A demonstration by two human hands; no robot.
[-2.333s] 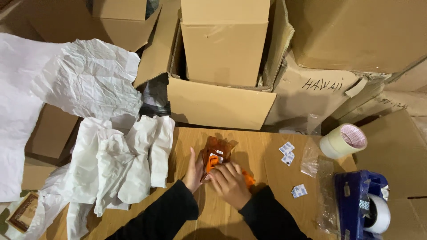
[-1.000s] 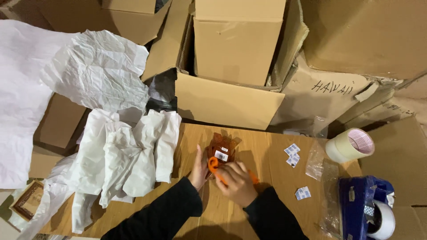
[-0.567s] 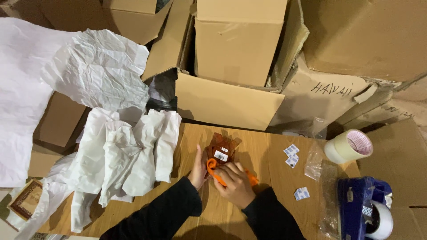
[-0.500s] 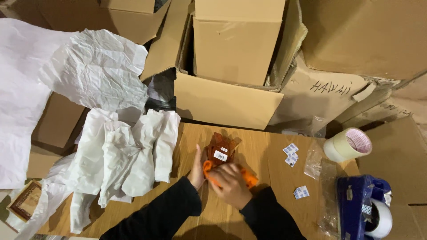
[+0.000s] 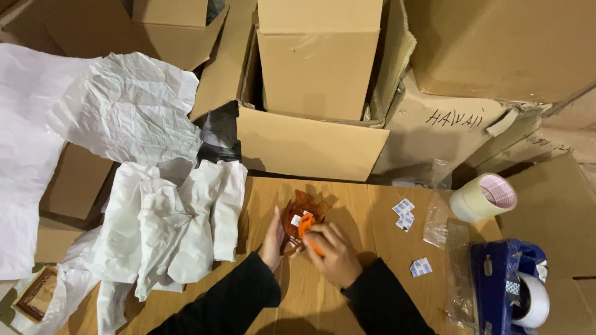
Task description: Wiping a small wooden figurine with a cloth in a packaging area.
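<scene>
Brightness: you work in dim, warm indoor light; the cardboard boxes (image 5: 320,74) look muddy brown.
Source: it falls from above and ahead of you.
Shadows: soft, dark pools under the box flaps and beside your hands on the surface (image 5: 372,211).
Glare: none; the white paper (image 5: 124,105) stays unclipped.
Sharpness: centre clear, corners slightly soft and stretched.

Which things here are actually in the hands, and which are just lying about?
In hand:
left hand, steadying crinkly brown clear bag
right hand, gripping orange tool

Lying about:
crumpled white paper
cream tape roll
blue tape dispenser
small white sachets
</scene>
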